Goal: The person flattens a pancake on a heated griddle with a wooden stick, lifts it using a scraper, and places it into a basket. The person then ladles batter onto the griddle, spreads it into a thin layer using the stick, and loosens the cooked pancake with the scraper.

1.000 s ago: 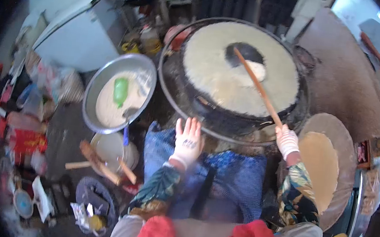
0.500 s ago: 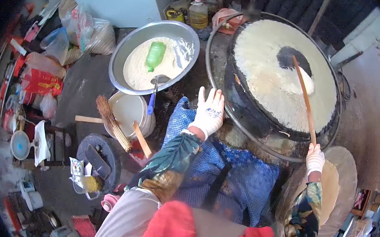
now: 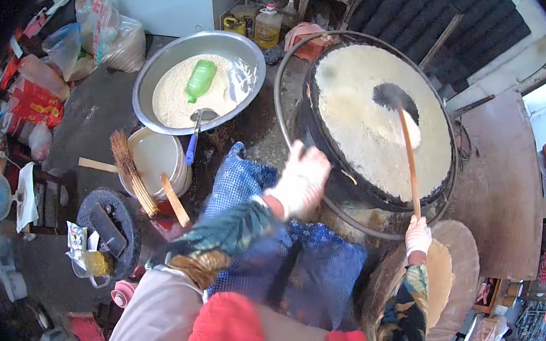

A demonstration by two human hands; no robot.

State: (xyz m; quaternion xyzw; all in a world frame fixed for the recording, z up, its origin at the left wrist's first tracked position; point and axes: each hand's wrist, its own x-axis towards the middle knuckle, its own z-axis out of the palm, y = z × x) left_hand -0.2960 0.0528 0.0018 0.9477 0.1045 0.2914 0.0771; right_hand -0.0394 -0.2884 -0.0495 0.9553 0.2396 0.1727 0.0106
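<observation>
My right hand (image 3: pixel 418 236), in a white glove, grips the lower end of a long wooden stick (image 3: pixel 410 165). The stick's far end rests over a large round griddle (image 3: pixel 314 111), beside a white mound of batter (image 3: pixel 412 130). Pale batter (image 3: pixel 349 138) covers most of the griddle, with a dark bare patch (image 3: pixel 394 98) near the stick's tip. My left hand (image 3: pixel 304 179), also gloved, is smeared by motion just left of the griddle's near edge. Its fingers look partly apart, and nothing shows in them.
Left of the griddle stands a metal basin (image 3: pixel 141 93) of flour holding a green bottle (image 3: pixel 200 81) and a blue-handled ladle (image 3: pixel 193 142). Below it, a whisk brush (image 3: pixel 132 168) lies across a white bucket (image 3: pixel 182 177). A round board (image 3: pixel 457 283) with a flatbread (image 3: pixel 438 281) is at right.
The view has swung right, bringing a person at the far right into sight. My left hand's outstretched fingers have become blurred and appear more bent. My right hand still holds the stick over the batter.
</observation>
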